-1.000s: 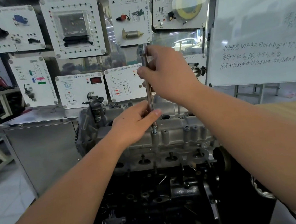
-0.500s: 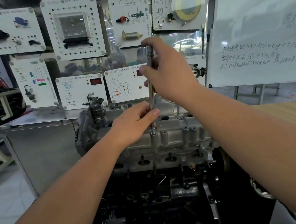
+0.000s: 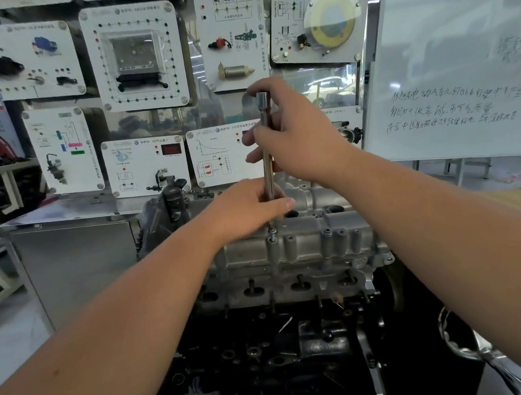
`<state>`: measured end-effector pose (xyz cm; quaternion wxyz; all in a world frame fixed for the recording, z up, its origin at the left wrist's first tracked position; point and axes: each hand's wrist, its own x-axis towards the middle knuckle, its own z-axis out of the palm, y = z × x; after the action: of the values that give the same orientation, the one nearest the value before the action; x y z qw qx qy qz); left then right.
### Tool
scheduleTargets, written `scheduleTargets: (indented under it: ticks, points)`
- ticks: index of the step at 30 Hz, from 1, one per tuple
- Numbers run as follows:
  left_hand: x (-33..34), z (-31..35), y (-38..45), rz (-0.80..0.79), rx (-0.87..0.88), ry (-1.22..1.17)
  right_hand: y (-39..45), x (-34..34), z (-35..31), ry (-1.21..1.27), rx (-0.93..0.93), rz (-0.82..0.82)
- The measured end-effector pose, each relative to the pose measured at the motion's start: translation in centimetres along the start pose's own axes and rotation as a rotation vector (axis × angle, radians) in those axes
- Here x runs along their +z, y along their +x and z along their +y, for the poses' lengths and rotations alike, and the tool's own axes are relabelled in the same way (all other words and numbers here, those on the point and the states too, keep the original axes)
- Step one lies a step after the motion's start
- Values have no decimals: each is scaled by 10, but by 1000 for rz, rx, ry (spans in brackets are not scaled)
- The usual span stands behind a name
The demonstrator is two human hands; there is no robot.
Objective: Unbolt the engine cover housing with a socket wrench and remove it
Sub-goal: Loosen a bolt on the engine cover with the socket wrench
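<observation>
Tool: a long chrome socket wrench (image 3: 267,152) stands upright, its lower tip seated on a bolt (image 3: 271,232) at the near edge of the engine cover housing (image 3: 308,243).
Left hand: the left hand (image 3: 247,209) curls round the lower shaft just above the bolt, thumb laid across it, steadying the tool.
Right hand: the right hand (image 3: 297,133) grips the upper shaft below the square top end, fingers wrapped round the far side.
Housing: the grey cast cover sits on top of the dark engine block (image 3: 268,355), in place, directly in front of the person; how many bolts are still in it cannot be told.
Step in hand: judged as spinning out one bolt by twirling the shaft.
Risk, slip: if the shaft tilts off vertical, the tip may ride off the bolt head and round it.
Risk, drop: a freed bolt could fall into the open recesses of the block below.
Risk, lift: prying the cover with a bolt left in could crack the casting.
Surface: the engine stands beside a steel cabinet (image 3: 73,253).
Room: a workshop classroom; white training panels (image 3: 134,56) line the wall behind, a handwritten whiteboard (image 3: 463,66) stands at right.
</observation>
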<state>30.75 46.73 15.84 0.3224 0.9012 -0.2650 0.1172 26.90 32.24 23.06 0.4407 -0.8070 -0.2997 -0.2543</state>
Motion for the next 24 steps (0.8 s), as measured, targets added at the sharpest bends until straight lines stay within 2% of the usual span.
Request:
scheduleTargets:
  ticks: [2, 6, 10, 13, 16, 24]
  points:
    - [4, -3, -1, -39, 2, -17, -2, 1, 2, 1, -2, 27]
    - [0, -8, -1, -73, -12, -151, -4, 5, 1, -209, -103, 173]
    - [-1, -8, -1, -41, -26, -133, 3, 0, -3, -337, -69, 238]
    - [-3, -10, -2, -60, -27, -208, 2, 1, -5, -224, -26, 139]
    - [-6, -13, -5, -62, -1, -244, -3, 5, -5, -141, -69, 71]
    - [-2, -12, -8, 9, 16, -165, -10, 15, 8, 10, -114, 148]
